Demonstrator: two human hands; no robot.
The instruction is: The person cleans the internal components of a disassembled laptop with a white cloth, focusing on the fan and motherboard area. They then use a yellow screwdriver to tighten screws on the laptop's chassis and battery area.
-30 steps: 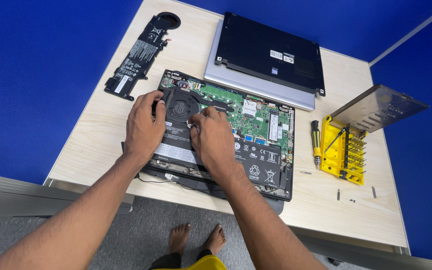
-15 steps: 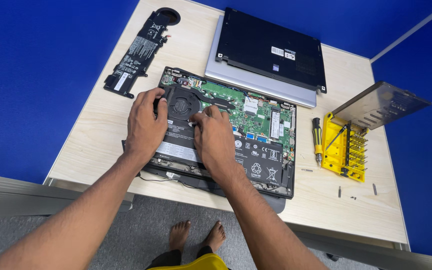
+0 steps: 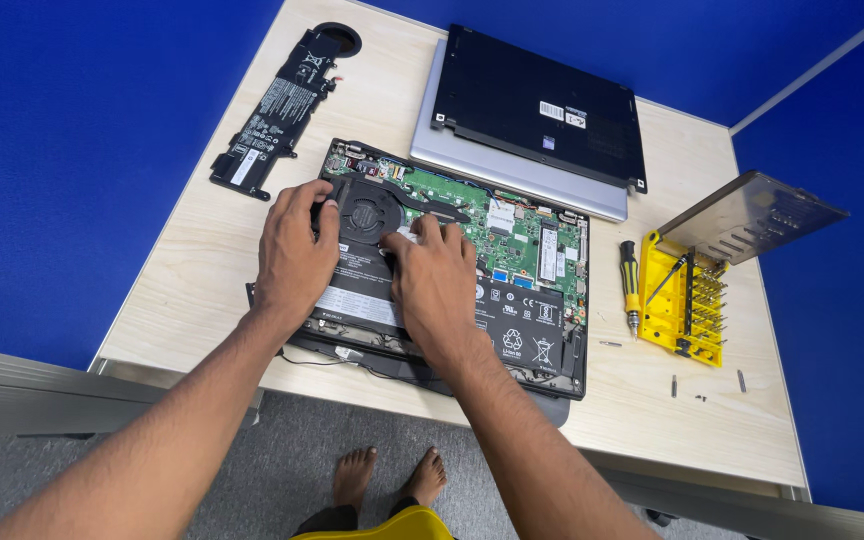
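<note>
Opened laptop (image 3: 512, 270) between battery (image 3: 277, 110) and screwdriver kit (image 3: 692, 305)

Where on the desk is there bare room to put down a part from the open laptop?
Bare wood lies left of the open laptop, between the loose battery and the desk's near edge. A smaller strip runs along the near right corner, below the yellow bit case, though tiny screws lie there. Crowded: the far side, taken by the closed laptop, and the screwdriver gap.

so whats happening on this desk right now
A person has both hands inside an opened laptop on a wooden desk. The left hand rests by the round black fan; the right hand has fingertips beside it. A separate long battery, another laptop and a yellow screwdriver kit lie nearby.
</note>
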